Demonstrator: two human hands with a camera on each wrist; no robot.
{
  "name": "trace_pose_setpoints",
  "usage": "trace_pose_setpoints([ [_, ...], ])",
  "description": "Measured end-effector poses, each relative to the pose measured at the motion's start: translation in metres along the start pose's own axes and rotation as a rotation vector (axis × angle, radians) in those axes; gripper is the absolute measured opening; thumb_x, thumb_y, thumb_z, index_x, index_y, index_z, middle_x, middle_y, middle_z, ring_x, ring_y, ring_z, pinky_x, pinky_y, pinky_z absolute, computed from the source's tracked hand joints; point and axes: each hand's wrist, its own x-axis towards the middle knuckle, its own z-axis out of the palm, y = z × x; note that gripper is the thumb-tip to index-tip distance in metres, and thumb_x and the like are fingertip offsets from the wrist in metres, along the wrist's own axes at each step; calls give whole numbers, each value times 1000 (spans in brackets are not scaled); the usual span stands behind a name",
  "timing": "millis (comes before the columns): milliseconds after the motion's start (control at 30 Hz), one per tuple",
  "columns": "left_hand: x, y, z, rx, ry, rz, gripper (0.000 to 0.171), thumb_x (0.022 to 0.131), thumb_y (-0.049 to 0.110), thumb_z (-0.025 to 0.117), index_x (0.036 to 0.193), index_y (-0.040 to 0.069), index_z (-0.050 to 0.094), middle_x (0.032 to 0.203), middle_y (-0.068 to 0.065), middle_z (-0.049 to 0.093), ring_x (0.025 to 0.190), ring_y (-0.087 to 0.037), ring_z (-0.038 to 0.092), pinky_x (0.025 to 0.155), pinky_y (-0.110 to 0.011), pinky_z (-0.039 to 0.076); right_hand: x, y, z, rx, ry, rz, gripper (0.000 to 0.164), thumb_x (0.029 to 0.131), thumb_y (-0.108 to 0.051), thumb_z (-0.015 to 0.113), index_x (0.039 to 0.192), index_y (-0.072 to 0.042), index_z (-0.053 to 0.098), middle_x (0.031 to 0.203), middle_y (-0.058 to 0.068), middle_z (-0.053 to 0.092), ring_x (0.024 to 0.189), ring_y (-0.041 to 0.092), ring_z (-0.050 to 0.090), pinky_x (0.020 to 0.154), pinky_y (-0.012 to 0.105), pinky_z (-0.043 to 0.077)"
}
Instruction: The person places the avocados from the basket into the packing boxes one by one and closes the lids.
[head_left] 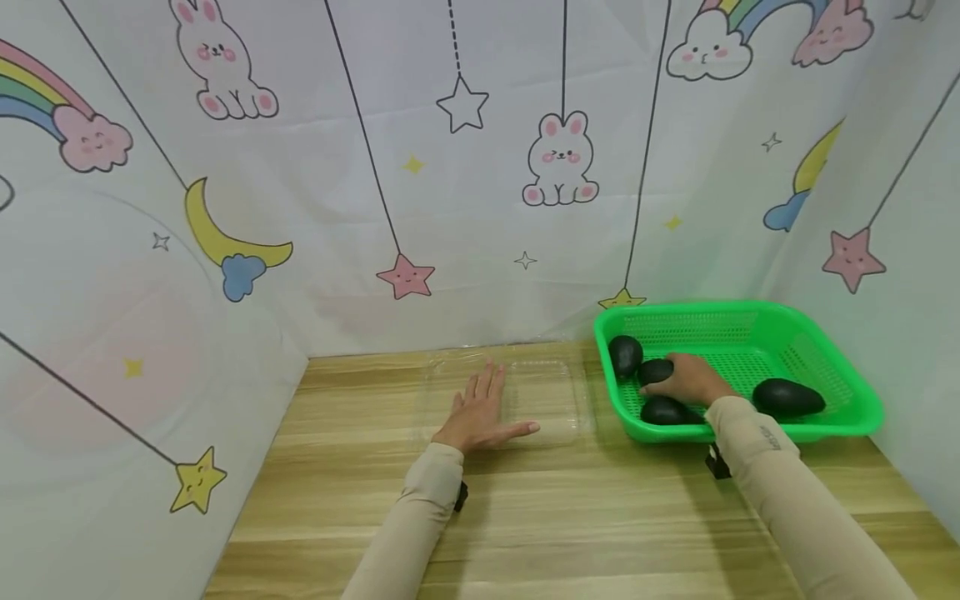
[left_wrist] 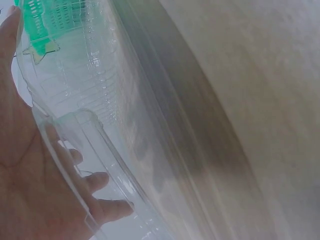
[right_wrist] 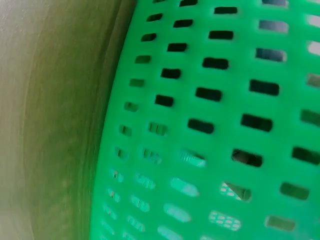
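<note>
Green and perforated, a basket stands near the desk's far right corner; inside, the right hand curls its fingers round a dark fruit, among three other dark fruits. Near the far edge, the left hand spreads straight fingers against a clear container.
</note>
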Motion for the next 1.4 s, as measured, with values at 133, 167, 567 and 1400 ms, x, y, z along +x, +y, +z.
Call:
trace_pose_setpoints([
  [133,-1,0,-1,-11,-4,5,118,83,83,54,165,14,5,172,-12,-1,155,-43,11,117,-69,18,-3,-1,-2,41,11,16,102,90,-56,69,145,22,34,141,45,43,123,59,49,93,64,49],
  [167,-2,0,-1,-11,-7,3,118,83,83,54,165,14,5,172,-11,-1,155,-43,11,117,-69,18,-3,-1,-3,54,16,19,101,91,-56,68,146,22,33,141,45,43,122,58,51,91,63,49],
  [567,-2,1,-1,10,-4,-3,118,83,85,53,166,15,5,172,-12,-1,154,-44,12,118,-67,19,-5,1,-5,193,166,3,90,92,-47,73,150,11,37,142,38,47,119,53,55,87,60,52],
  [1400,-1,0,-4,-9,-22,6,117,84,83,54,165,13,6,172,-13,0,154,-45,11,118,-67,17,-15,-59,-16,264,282,-55,94,90,-59,70,155,1,37,145,31,49,122,47,56,92,61,50],
])
